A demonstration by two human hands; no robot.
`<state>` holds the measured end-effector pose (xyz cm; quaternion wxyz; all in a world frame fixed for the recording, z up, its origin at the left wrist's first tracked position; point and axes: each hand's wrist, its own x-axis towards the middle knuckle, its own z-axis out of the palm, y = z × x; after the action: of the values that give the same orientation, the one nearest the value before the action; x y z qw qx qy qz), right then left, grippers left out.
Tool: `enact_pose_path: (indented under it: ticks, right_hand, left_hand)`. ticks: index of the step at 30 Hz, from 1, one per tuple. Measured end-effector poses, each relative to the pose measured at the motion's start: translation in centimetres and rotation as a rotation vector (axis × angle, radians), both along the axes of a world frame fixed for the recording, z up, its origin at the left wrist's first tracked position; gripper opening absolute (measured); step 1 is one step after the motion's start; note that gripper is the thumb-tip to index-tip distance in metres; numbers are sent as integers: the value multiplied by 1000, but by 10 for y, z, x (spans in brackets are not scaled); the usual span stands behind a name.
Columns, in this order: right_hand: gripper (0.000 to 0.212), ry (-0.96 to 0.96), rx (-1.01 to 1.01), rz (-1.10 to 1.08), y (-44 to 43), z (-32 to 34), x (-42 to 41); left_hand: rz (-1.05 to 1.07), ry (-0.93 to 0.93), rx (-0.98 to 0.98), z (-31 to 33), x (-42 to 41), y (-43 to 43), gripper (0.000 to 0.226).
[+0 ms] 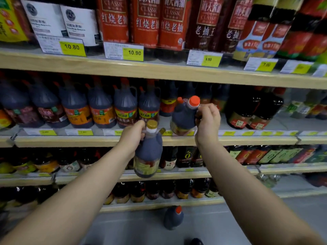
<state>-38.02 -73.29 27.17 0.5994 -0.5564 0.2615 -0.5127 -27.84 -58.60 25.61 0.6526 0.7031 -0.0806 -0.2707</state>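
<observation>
My left hand [133,137] grips the handle of a dark soy sauce jug with a gold cap [147,156], holding it in the air in front of the shelves. My right hand [208,121] grips the handle of a second dark jug with an orange cap [184,117], tilted left at the front edge of the middle shelf [247,139]. Both arms reach forward from the bottom of the view.
The middle shelf holds a row of similar dark jugs [99,106] on the left and black bottles [254,110] on the right. Above are red-labelled bottles [145,20] with price tags. Lower shelves hold smaller bottles. One orange-capped jug [173,217] stands on the floor.
</observation>
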Motion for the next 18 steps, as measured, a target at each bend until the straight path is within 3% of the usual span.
enact_pose_path:
  ticks: [9,18]
  right_hand:
    - [19,-23,-18,194,-56,-5,28]
    - [16,64,103,353,-68,-23,56]
  left_hand:
    - [212,28,-8,0,-14,-38,33]
    - [254,7,60,-3,3,-43,29]
